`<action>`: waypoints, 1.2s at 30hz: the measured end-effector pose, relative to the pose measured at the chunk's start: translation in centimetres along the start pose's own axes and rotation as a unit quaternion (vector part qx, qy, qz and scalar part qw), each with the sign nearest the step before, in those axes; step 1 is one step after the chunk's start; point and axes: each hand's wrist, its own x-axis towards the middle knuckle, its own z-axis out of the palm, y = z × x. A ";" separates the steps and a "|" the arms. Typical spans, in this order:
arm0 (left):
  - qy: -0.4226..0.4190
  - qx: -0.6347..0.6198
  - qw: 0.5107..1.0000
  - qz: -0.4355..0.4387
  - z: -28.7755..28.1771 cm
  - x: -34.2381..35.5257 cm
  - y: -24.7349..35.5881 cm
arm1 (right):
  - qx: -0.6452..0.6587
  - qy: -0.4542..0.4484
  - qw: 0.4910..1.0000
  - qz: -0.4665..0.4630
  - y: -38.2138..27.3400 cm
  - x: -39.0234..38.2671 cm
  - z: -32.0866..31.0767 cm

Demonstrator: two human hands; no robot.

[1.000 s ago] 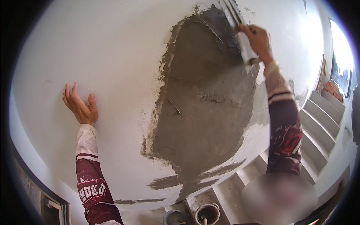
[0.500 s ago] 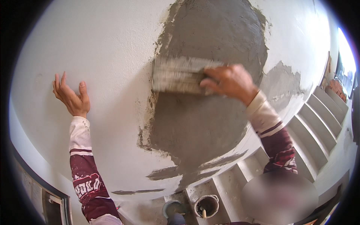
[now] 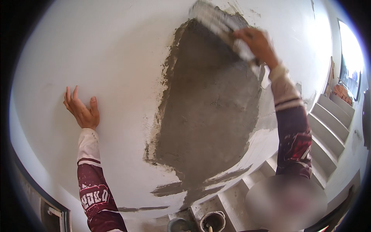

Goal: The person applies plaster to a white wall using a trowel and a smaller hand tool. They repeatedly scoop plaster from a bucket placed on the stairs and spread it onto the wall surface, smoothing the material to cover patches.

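Observation:
My right hand (image 3: 257,44) grips a long plastering trowel (image 3: 216,24), blurred by motion and slanting across the upper end of a grey mortar patch (image 3: 208,104). The patch is dark and fairly smooth, with ragged edges on the left and streaks trailing off at the bottom. To the left, my left hand (image 3: 83,110) rests against the white wall (image 3: 119,77), fingers spread, holding nothing. Both forearms wear maroon and white sleeves with light specks on them.
Below stand a bucket (image 3: 212,221) with a handle sticking out and a second round container (image 3: 179,225). Stairs (image 3: 324,133) climb along the right toward stacked bricks (image 3: 343,94) beside a bright window (image 3: 349,62). A framed opening (image 3: 54,216) shows at lower left.
My right hand has swept the trowel from the patch's middle left up to its top, turning it from level to slanted. My left hand sits slightly lower in view, still spread on the wall.

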 end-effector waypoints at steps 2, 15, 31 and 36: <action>0.002 -0.004 1.000 0.002 0.8 -0.6 0.2 | -0.016 0.035 0.999 0.013 0.9 4.5 -0.9; 0.007 0.001 0.999 0.036 0.6 -0.8 -0.8 | -0.006 -0.107 0.989 -0.106 -10.0 -16.4 7.2; 0.007 -0.003 0.999 0.043 0.2 -0.5 -0.6 | -0.022 0.070 0.991 0.115 -1.4 -13.2 3.3; 0.008 0.000 0.999 0.046 0.1 -0.2 -0.7 | 0.017 -0.018 0.997 0.078 -1.8 -15.1 4.5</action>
